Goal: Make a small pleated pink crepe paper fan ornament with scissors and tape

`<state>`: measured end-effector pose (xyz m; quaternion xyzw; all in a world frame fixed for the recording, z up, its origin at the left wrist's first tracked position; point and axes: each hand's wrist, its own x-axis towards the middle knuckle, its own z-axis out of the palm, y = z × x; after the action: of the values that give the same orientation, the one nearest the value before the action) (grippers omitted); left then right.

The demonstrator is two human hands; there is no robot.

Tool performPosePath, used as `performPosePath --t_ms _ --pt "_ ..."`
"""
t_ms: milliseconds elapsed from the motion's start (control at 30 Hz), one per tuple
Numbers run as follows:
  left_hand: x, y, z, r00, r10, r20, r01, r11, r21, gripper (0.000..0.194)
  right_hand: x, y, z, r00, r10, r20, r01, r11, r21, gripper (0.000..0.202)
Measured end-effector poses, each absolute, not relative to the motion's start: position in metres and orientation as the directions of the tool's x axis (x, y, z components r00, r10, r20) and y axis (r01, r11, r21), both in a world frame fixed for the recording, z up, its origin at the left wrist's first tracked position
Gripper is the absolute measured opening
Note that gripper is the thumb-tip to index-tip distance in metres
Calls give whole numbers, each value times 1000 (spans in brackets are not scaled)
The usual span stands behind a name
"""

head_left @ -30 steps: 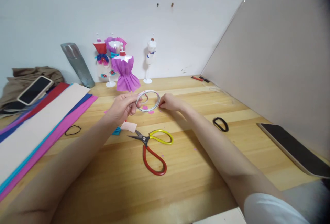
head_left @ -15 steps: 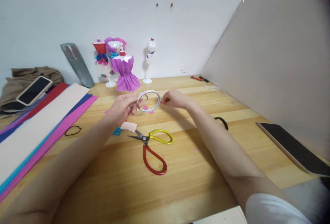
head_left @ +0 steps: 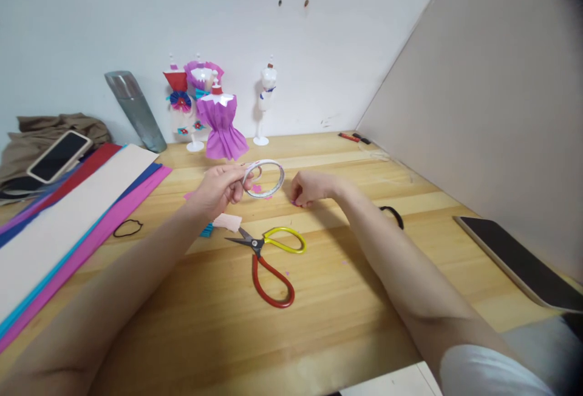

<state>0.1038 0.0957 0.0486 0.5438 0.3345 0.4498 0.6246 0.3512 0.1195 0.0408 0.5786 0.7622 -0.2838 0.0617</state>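
Note:
Pinched in my left hand (head_left: pixel 223 188) is a nearly used-up roll of white tape (head_left: pixel 277 184), held up on edge above the table. To its right my right hand (head_left: pixel 312 188) is low over the wood with its fingers pressed together. A tiny purple bit shows at those fingertips; what it is I cannot make out. Pink paper scraps (head_left: pixel 256 189) lie behind and under the roll. Closer to me rest scissors (head_left: pixel 255 243), blades apart, with one yellow and one red handle. Pale pink pleated paper (head_left: pixel 226 221) and a teal pleated piece (head_left: pixel 206 231) lie by the blades.
Small mannequins, one in a purple paper dress (head_left: pixel 224 129), stand at the wall beside a grey bottle (head_left: pixel 136 110). Coloured paper sheets (head_left: pixel 82 226) and a phone (head_left: pixel 60 156) on brown cloth are at left. A dark tablet-like slab (head_left: pixel 514 262) lies at right.
My right hand has dropped a little toward the table and nearer to me. My left hand keeps the tape roll in almost the same spot.

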Motion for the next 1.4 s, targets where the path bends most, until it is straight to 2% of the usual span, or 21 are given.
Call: performPosePath --t_ms 100,200,333,400,567,767,900,967,1033,1167,1400 --pt "104 95 48 369 927 64 -186 6 983 17 330 106 46 -448 773 -450 885 313 -344 16" --pt "104 95 49 366 928 73 -186 -4 983 17 311 94 47 -516 686 -513 855 372 -363 21" --pt "104 95 48 370 926 80 -190 -8 982 16 299 84 50 -491 741 -457 866 470 -168 16" --pt "104 95 47 374 924 77 -191 -5 982 17 299 83 52 -486 746 -456 866 480 -139 11" --pt "105 94 47 360 932 41 -166 21 986 15 306 90 49 -534 700 -475 839 509 -193 7" --pt "104 94 51 355 932 78 -180 -14 984 17 307 98 33 -628 725 -283 770 527 -360 11" --pt "102 93 55 352 931 100 -199 -30 979 17 306 99 30 -649 725 -230 733 515 -444 24" --pt "101 93 57 350 928 128 -233 -46 971 16 306 100 29 -679 701 -220 708 546 -447 17" --pt "101 92 59 344 925 158 -261 -68 963 15 306 101 29 -711 670 -213 684 589 -431 7" --pt "100 90 63 330 926 185 -255 -101 962 16 303 100 30 -689 697 -198 715 612 -338 6" --pt "100 87 67 339 919 202 -272 -110 956 17 306 97 46 -568 753 -332 821 548 -161 11"
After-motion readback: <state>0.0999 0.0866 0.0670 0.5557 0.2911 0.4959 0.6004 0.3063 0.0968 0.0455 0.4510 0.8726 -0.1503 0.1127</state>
